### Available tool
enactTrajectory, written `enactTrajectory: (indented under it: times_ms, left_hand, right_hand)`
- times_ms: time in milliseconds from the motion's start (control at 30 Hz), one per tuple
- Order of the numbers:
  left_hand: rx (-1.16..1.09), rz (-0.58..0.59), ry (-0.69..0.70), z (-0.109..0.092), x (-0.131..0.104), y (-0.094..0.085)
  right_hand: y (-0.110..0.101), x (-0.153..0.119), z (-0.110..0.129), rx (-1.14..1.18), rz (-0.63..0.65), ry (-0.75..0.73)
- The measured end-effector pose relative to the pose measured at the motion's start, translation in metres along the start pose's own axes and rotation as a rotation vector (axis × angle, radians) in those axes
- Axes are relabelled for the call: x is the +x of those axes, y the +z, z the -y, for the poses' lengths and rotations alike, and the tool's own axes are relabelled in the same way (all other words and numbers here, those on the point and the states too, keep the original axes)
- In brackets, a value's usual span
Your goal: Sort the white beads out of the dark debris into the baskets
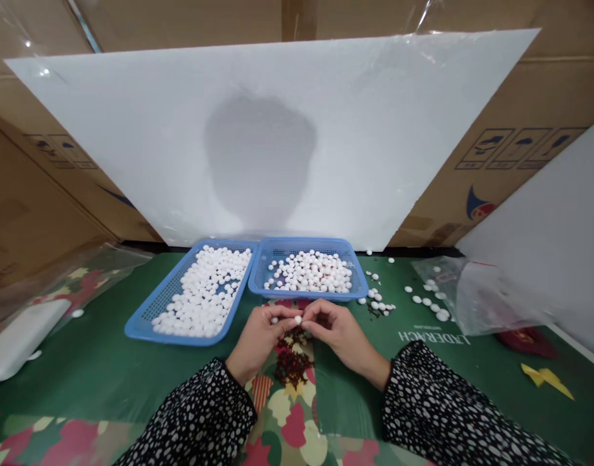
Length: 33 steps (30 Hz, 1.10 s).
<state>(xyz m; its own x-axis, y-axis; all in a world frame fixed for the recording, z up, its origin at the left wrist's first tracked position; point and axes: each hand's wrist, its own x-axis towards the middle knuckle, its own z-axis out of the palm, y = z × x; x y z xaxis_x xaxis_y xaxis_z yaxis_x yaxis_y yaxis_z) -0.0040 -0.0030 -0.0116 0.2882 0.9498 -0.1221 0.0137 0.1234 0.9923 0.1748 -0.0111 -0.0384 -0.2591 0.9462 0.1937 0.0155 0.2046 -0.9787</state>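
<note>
Between the fingertips of both hands, just in front of the right basket, is a small white ball (297, 320). My left hand (258, 336) pinches, with another white piece (274, 320) showing at its fingers. My right hand (336, 330) holds thumb and forefinger against the ball's other side. Below the fingers lies a pile of dark red bits (293, 367). The left blue basket (138, 328) holds many white balls. The right blue basket (307, 297) holds more, some with reddish marks among them.
Loose white balls (382, 306) lie right of the baskets. A clear plastic bag (491, 298), a red object (527, 341) and yellow scraps (547, 377) are at the right. A white object (28, 336) lies left. A white board (365, 142) and cardboard stand behind.
</note>
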Motion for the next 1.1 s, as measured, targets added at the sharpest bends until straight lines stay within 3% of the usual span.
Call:
enactTrajectory:
  times_ms: [333, 533, 633, 733, 900, 1000, 1100]
  left_hand:
    - [-0.015, -0.065, 0.009, 0.001, -0.003, 0.005]
    - [-0.010, -0.048, 0.014, -0.004, -0.003, 0.003]
    - [-0.023, -0.025, -0.020, -0.008, -0.002, 0.002]
    - [0.002, -0.036, -0.073, -0.009, -0.001, -0.001]
    - [-0.020, -0.036, -0.174, -0.010, -0.001, -0.007]
    - [-0.141, 0.060, -0.214, -0.011, -0.002, -0.008]
    - [-0.223, 0.126, -0.205, -0.010, -0.003, -0.007]
  right_hand:
    - [0.005, -0.001, 0.008, -0.097, -0.087, -0.066]
    - [0.000, 0.002, 0.021, -0.300, 0.045, -0.265]
    - [-0.002, 0.003, 0.023, -0.338, 0.023, -0.288]
    - [-0.012, 0.008, 0.024, -0.404, -0.070, -0.291]
    - [-0.045, 0.030, 0.024, -0.567, -0.260, -0.313]
    - [-0.058, 0.035, 0.021, -0.700, -0.254, -0.315]
    - [-0.053, 0.023, 0.018, -0.802, -0.168, -0.387]
